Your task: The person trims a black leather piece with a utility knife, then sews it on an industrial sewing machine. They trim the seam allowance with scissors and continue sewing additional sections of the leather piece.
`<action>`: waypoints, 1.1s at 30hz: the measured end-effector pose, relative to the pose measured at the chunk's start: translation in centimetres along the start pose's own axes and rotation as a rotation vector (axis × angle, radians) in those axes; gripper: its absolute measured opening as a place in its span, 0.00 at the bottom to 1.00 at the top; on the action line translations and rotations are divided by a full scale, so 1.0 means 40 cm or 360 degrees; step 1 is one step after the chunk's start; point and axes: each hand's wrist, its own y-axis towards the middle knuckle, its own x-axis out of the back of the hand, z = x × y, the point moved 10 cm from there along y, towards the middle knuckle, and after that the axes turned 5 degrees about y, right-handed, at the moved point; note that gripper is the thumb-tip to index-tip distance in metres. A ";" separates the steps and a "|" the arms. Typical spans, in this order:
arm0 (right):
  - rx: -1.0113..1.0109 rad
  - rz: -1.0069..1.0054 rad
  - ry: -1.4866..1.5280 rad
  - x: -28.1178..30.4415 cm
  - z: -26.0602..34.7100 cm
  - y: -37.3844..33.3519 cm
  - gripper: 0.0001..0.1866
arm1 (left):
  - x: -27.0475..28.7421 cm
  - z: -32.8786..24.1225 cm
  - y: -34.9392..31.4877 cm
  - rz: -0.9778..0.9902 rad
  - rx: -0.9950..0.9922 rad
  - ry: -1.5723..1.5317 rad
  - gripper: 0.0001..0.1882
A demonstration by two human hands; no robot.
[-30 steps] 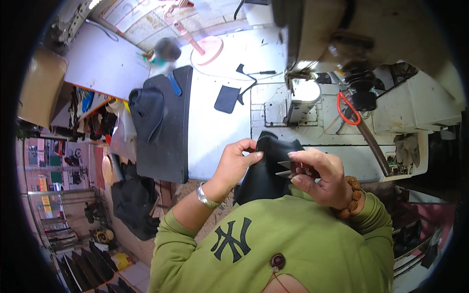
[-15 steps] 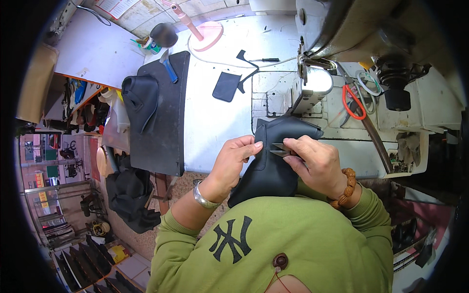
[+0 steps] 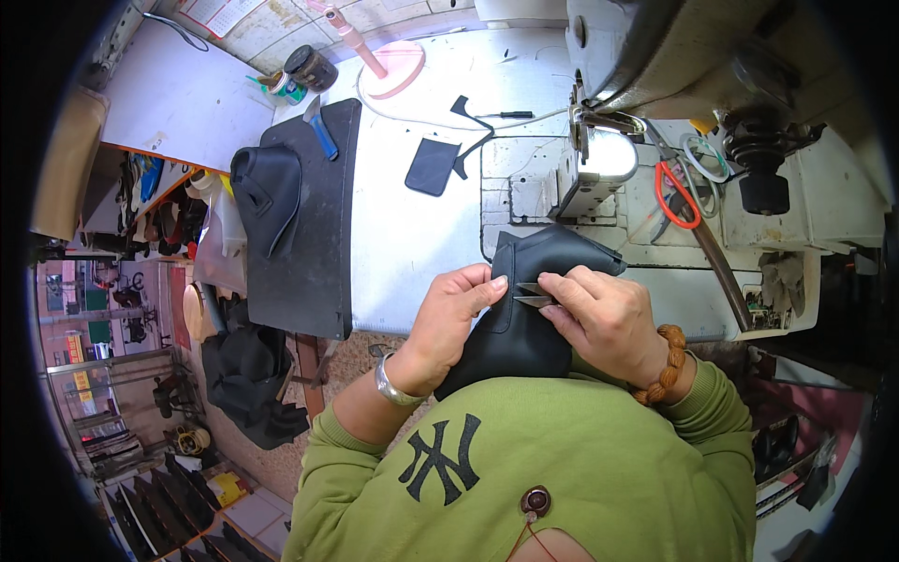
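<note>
A stitched black leather piece (image 3: 543, 328) lies between my hands, draped over the table's near edge and down against my shirt. My left hand (image 3: 454, 314) pinches its raised seam edge, thumb on top. In my right hand (image 3: 599, 314) is a pair of small thread snips (image 3: 532, 301); their two pointed metal blades stand apart, tips facing left close to the seam by my left thumb. The snips' handles are hidden inside my right fingers. Whether a thread lies between the blades is too small to tell.
A sewing machine (image 3: 599, 169) stands just beyond the leather. Orange-handled scissors (image 3: 676, 197) lie to its right. Flat black cutouts (image 3: 433, 167) and a thin screwdriver (image 3: 510, 114) rest behind. On the left, a dark board (image 3: 309, 272) holds another black leather piece (image 3: 267, 192) and a blue-handled knife (image 3: 323, 131).
The leather's far part has shifted slightly to the right. The snips' blades have moved a little left and sit at a slightly different angle; both hands keep their grip.
</note>
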 end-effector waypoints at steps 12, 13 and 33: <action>-0.0061 -0.0043 0.0225 -0.015 -0.018 -0.005 0.16 | 0.011 0.021 0.003 0.0035 -0.0001 -0.0090 0.08; -0.0066 -0.0066 0.0267 -0.020 -0.023 -0.008 0.16 | 0.010 0.026 0.002 0.0033 0.0020 -0.0107 0.08; 0.0003 -0.0117 0.0304 -0.027 -0.027 -0.019 0.17 | 0.006 0.028 -0.009 0.0033 0.0067 -0.0190 0.08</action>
